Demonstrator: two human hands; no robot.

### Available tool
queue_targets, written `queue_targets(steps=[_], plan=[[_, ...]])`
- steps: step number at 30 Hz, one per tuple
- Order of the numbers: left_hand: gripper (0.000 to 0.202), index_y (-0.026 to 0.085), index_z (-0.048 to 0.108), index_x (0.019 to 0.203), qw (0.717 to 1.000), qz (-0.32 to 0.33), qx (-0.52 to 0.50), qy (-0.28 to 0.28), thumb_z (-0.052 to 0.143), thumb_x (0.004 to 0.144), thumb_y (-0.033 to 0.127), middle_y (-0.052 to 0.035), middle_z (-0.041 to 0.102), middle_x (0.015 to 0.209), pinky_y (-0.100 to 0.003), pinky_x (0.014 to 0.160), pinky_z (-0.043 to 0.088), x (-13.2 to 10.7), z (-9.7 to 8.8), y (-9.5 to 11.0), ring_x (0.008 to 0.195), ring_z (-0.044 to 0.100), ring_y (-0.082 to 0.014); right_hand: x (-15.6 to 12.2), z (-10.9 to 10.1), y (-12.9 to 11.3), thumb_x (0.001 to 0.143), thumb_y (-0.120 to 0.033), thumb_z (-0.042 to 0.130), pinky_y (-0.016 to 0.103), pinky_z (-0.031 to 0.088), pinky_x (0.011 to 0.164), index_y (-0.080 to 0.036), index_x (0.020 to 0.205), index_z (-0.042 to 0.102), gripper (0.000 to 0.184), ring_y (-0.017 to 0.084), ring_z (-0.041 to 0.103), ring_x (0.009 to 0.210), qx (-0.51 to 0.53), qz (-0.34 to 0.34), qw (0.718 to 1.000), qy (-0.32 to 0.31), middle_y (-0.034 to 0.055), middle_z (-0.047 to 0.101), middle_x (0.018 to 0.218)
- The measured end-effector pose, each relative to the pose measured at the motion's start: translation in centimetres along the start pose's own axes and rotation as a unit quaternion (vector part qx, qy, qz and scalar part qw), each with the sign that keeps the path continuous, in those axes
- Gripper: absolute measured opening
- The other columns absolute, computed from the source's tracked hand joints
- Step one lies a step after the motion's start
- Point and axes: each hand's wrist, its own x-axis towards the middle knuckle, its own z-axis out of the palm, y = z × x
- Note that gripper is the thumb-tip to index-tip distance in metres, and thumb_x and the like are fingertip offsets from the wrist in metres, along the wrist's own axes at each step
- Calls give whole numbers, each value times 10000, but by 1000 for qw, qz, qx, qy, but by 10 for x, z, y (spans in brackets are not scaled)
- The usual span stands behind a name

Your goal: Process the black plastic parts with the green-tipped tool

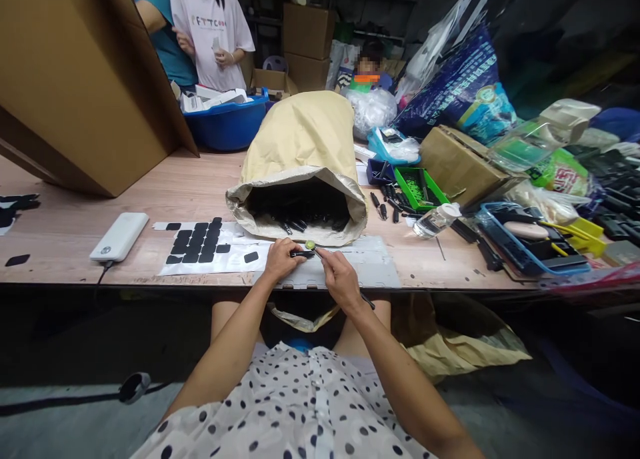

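Note:
My left hand (pixel 283 258) is closed on a small black part (pixel 303 253), pinched between thumb and fingers at the table's front edge. My right hand (pixel 341 276) grips a thin tool; its black handle end (pixel 367 300) sticks out below the palm. At the tool's tip, touching or just above the black part, is a small round yellow-green piece (pixel 311 244). Both hands are over a grey-white sheet (pixel 373 259). Directly behind them lies a tan sack (pixel 300 132), its mouth facing me, with many black pieces (pixel 295 224) inside.
Black pads (pixel 197 240) on white backing and a white power bank (pixel 120 236) lie to the left. Rightward are a green tray (pixel 420 187), a clear bottle (pixel 436 220) and a blue basket (pixel 535 239). A large carton (pixel 85 79) stands far left; other people (pixel 210 32) are behind the table.

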Motion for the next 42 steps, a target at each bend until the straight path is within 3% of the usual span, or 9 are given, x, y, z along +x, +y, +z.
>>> queue_targets(steps=[9, 12, 19, 28, 31, 33, 36, 38, 42], plan=[[116, 268, 771, 886, 1000, 4, 0, 0, 772, 770, 253, -16, 711, 941, -395, 957, 464, -1, -1, 1, 1040, 592, -259, 1, -4, 17, 984, -222, 436, 283, 529, 816, -281, 1251, 710, 387, 193, 652, 926, -4, 16, 1000, 11, 53, 688, 981], [134, 264, 766, 893, 1000, 14, 4, 0, 781, 761, 256, -20, 707, 952, -397, 957, 460, -1, 0, 0, 1038, 587, -262, 14, -8, 34, 977, -223, 455, 285, 509, 814, -266, 1248, 708, 374, 201, 633, 960, -55, 26, 997, 37, 64, 685, 1023], [216, 265, 758, 937, 1000, 23, 6, -2, 796, 726, 242, -15, 698, 952, -393, 937, 465, -2, 1, -1, 1012, 587, -260, 30, -12, 80, 946, -190, 512, 314, 409, 757, -266, 1142, 744, 314, 220, 525, 865, -202, -8, 979, 19, 69, 640, 900], [101, 250, 746, 894, 999, 47, -1, 16, 728, 794, 250, -28, 695, 913, -396, 885, 479, -1, -2, -4, 966, 592, -256, 26, -3, 78, 951, -217, 508, 329, 369, 770, -247, 1145, 728, 295, 238, 476, 892, -233, 1, 972, 30, 84, 618, 944], [110, 222, 727, 946, 995, 94, -12, 44, 664, 863, 261, -54, 713, 961, -398, 874, 478, -15, -2, 1, 951, 602, -251, 27, -2, 77, 947, -219, 502, 332, 363, 774, -242, 1138, 722, 293, 242, 465, 899, -238, 2, 971, 24, 88, 611, 958], [155, 214, 714, 1000, 986, 159, -32, 37, 606, 919, 290, -64, 722, 982, -385, 881, 481, -37, 3, 6, 942, 617, -238, 27, -2, 77, 945, -219, 500, 335, 361, 781, -240, 1139, 717, 292, 244, 459, 904, -242, 3, 970, 19, 91, 606, 965], [245, 223, 702, 1089, 962, 256, -67, -68, 520, 982, 347, -54, 736, 957, -331, 852, 505, -79, 22, 10, 889, 659, -204, 27, -1, 76, 943, -219, 499, 338, 354, 789, -236, 1143, 712, 292, 249, 450, 916, -252, 9, 968, 14, 93, 597, 973], [281, 240, 706, 1105, 960, 232, -53, -151, 476, 1000, 363, -47, 751, 965, -312, 857, 516, -101, 38, 7, 900, 690, -198, 27, -1, 75, 942, -219, 500, 337, 348, 787, -235, 1146, 708, 292, 251, 445, 921, -258, 12, 966, 8, 93, 592, 974], [328, 259, 705, 1178, 976, -17, 52, -210, 448, 997, 353, -79, 767, 1102, -354, 899, 537, -109, 64, -10, 1056, 713, -256, 28, -3, 72, 941, -218, 508, 334, 344, 782, -236, 1149, 703, 285, 252, 443, 929, -264, 16, 964, -5, 92, 591, 982]])
